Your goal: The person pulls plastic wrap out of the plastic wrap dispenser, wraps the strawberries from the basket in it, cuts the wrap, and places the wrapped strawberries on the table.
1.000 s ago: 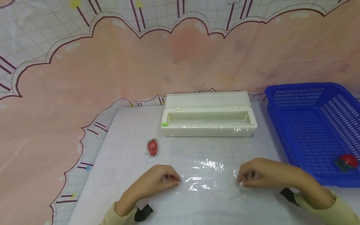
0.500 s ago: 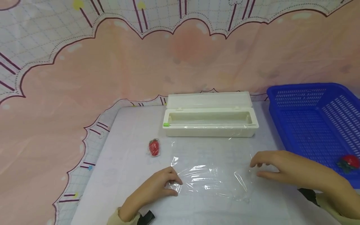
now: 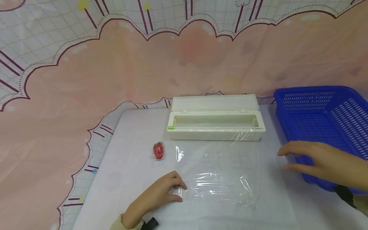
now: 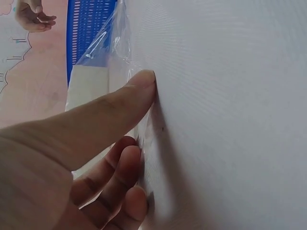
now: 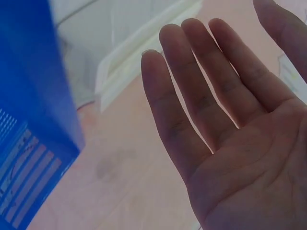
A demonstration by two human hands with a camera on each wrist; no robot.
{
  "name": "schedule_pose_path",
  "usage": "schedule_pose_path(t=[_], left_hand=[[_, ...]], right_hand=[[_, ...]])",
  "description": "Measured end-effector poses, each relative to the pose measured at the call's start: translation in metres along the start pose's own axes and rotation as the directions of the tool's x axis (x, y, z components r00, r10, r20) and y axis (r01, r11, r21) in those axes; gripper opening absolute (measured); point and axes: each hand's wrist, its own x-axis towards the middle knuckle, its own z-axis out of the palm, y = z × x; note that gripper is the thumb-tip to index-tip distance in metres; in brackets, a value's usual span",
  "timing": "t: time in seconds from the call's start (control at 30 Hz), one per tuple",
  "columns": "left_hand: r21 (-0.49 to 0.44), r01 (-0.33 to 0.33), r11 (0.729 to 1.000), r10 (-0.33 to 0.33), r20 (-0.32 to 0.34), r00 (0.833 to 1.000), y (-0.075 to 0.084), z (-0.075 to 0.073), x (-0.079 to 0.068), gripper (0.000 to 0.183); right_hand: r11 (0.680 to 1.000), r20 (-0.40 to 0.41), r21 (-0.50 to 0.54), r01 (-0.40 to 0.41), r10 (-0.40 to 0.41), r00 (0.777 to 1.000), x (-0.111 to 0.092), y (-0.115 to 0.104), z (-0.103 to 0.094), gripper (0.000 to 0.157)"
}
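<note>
A sheet of clear cling film (image 3: 212,188) lies in front of the open white film dispenser (image 3: 215,134), in the head view. At its lower left corner my left hand (image 3: 162,191) rests with its fingertips on the film, thumb and fingers apart. The left wrist view shows that thumb (image 4: 144,84) touching the surface at the film's edge. My right hand (image 3: 322,159) reaches over the near left rim of the blue basket (image 3: 283,127), fingers spread and holding nothing. A red strawberry (image 3: 158,151) wrapped in film sits left of the sheet.
The dispenser's lid (image 3: 215,103) is raised at the back, and a green tab (image 3: 171,127) marks its left front edge. A white cover (image 3: 129,127) lies over the table. Behind it hangs a peach patterned cloth (image 3: 143,70).
My right hand has let go of the film's right side and moved right to the basket, now covering the strawberry seen in it. My left hand has loosened its pinch on the film, staying in place.
</note>
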Motion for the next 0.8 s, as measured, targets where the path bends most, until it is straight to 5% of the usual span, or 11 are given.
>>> schedule_pose_path(t=[0.37, 0.8], left_hand=[[0.013, -0.018, 1.000, 0.018, -0.007, 1.000, -0.005, 0.001, -0.002, 0.031], [-0.018, 0.002, 1.000, -0.001, 0.012, 1.000, -0.005, 0.005, 0.001, 0.030]], right_hand=[[0.997, -0.235, -0.082, -0.006, -0.014, 0.972, -0.019, 0.037, -0.003, 0.050], [0.997, -0.267, -0.037, -0.063, 0.051, 0.962, -0.042, 0.103, 0.005, 0.056]])
